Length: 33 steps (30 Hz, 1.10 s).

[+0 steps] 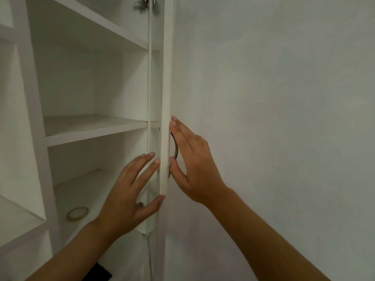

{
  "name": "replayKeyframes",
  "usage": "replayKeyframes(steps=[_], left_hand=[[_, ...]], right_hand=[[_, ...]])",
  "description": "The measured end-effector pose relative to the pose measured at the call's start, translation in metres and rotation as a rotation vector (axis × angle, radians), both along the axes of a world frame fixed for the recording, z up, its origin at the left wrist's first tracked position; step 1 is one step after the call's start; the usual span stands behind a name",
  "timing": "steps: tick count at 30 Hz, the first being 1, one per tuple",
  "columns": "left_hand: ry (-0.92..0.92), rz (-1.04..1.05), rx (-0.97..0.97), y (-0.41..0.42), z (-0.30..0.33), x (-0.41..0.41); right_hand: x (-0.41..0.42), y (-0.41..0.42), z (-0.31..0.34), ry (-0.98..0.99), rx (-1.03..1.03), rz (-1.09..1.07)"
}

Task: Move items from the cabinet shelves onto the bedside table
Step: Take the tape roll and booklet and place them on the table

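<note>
ring handle [176, 148] mostly hidden behind right hand [194, 165]

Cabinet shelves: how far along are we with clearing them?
Done: the upper shelf shows nothing on it. In hand: neither hand carries an item; the left hand and right hand touch the cabinet door edge with straight fingers. Left: a tape roll lies on the lower shelf.
</note>
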<state>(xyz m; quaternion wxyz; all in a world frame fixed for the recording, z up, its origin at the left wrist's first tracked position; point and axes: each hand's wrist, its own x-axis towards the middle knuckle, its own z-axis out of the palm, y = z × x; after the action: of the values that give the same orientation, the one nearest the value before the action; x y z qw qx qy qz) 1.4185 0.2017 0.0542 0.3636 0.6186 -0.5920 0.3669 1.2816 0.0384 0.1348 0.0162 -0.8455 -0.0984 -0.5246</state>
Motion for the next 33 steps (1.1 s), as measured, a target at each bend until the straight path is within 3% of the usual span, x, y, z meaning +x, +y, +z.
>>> replayKeyframes(steps=[20,33], left_hand=[[0.081,-0.06,0.019,-0.134,-0.006,-0.026],[0.109,0.025,-0.018,-0.213,-0.013,-0.037]], right_hand=[[-0.046,-0.101,-0.009,-0.063,-0.047,-0.346],[-0.042,-0.181,-0.011,-0.024,-0.035,-0.343]])
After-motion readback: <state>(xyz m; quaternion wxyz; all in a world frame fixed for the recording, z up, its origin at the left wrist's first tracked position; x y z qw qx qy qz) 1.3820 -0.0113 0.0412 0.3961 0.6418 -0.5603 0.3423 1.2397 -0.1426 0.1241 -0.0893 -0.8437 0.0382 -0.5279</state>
